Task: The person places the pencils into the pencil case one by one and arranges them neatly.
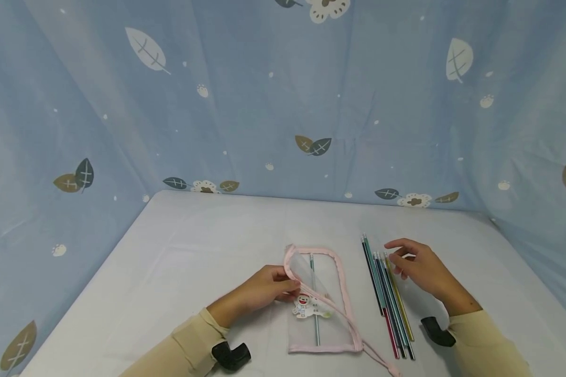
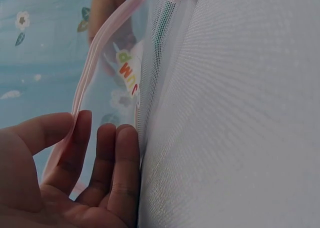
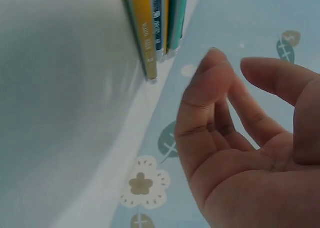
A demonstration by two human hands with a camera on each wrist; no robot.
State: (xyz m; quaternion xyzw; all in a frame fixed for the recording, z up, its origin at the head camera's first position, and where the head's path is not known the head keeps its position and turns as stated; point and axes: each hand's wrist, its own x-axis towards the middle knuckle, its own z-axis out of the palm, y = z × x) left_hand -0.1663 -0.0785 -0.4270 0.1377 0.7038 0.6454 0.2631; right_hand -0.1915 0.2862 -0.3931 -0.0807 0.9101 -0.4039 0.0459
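A clear pouch with pink trim (image 1: pixel 325 348) lies on the white table, its near flap lifted aside. My left hand (image 1: pixel 264 290) pinches the pink edge of that flap between thumb and index finger (image 2: pixel 82 133). Inside the pouch one teal pencil (image 1: pixel 317 331) lies lengthwise on the white mesh (image 2: pixel 225 113). A cartoon figure and coloured letters (image 2: pixel 129 73) are printed on the clear side. To the right of the pouch lies a bundle of several pencils (image 1: pixel 390 293), in teal, black, red and gold. Beside their far ends my right hand (image 1: pixel 422 268) hovers with loosely bent fingers, holding nothing.
A pink wrist strap (image 1: pixel 377 357) trails from the pouch toward the near ends of the pencils. Blue curtain (image 1: pixel 254 104) with leaf and flower prints surrounds the white table (image 1: pixel 179 246) at the back and sides. Each wrist carries a black mount (image 1: pixel 438 332).
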